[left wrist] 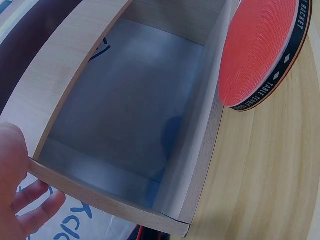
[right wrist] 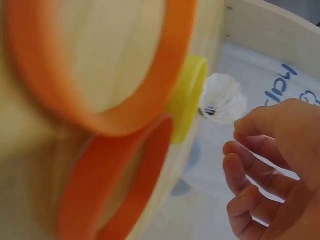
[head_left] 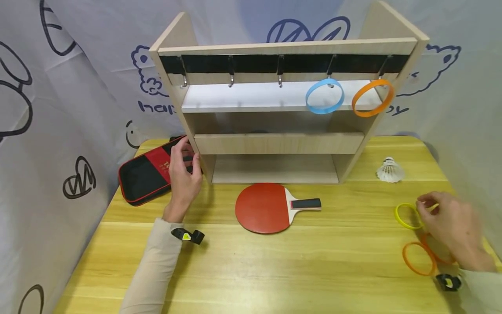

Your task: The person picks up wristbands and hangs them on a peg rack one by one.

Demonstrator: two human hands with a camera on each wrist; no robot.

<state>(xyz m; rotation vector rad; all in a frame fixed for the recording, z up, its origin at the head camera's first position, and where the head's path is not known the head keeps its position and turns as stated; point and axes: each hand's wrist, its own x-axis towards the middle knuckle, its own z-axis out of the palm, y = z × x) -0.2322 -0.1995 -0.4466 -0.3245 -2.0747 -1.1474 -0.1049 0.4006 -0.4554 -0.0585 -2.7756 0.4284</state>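
A small wooden shelf rack (head_left: pixel 279 144) stands at the back of the table. My left hand (head_left: pixel 184 174) grips its left side panel, with the thumb at the front edge and the fingers on the outer side. On the right, my right hand (head_left: pixel 451 222) hovers beside a yellow ring (head_left: pixel 397 214), its fingers loosely bent and nothing between them. Two orange rings lie nearby, one plain in view (head_left: pixel 405 261), the other partly hidden under the hand. A blue ring (head_left: pixel 307 101) and an orange ring (head_left: pixel 354 104) hang from the rack's two rightmost hooks.
A red table tennis paddle (head_left: pixel 262 208) lies before the rack, handle to the right. Behind my left hand is a black and red case (head_left: pixel 141 179). A white shuttlecock (head_left: pixel 390 171) stands right of the rack. The other hooks (head_left: pixel 231 80) carry no rings.
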